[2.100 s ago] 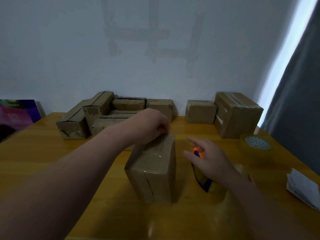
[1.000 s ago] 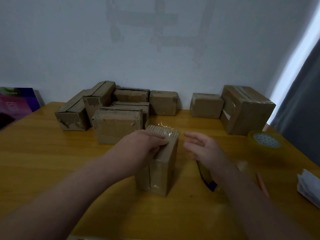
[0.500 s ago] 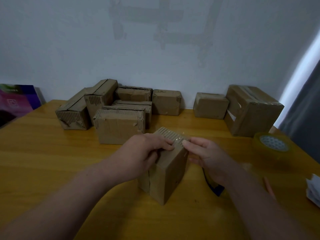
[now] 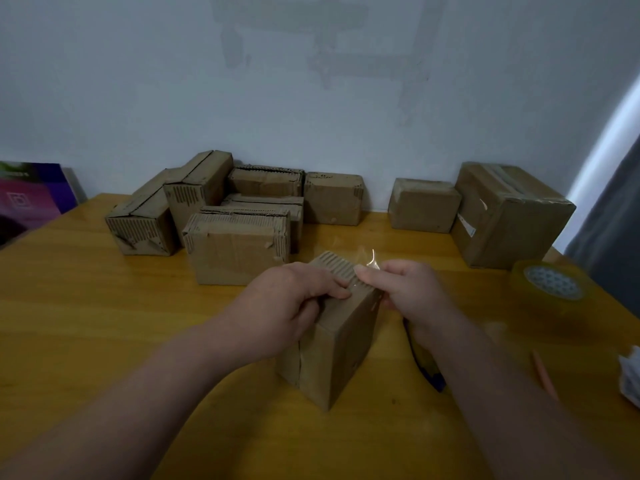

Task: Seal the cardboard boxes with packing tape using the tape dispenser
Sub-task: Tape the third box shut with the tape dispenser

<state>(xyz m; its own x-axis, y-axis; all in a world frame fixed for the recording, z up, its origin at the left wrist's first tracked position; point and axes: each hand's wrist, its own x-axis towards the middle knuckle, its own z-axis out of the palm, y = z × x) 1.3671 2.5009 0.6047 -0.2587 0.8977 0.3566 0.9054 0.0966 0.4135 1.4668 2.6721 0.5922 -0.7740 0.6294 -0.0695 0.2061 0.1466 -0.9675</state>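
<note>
Head camera looks down on a smooth, shiny wooden table (image 4: 104, 323). One small cardboard box (image 4: 332, 344) stands upright in the middle, and its top edge is ribbed where the corrugated layer is bare. The left hand (image 4: 287, 306) curls its fingers over this top and holds it. The right hand (image 4: 412, 296) pinches a thin clear tape strip (image 4: 369, 261) at the box's top corner. The tape dispenser (image 4: 424, 365) lies mostly hidden behind the right forearm. Eight brown back boxes (image 4: 239, 251) stand near the wall, six at left and two at right. One round tape roll (image 4: 550, 285) lies at the right.
</note>
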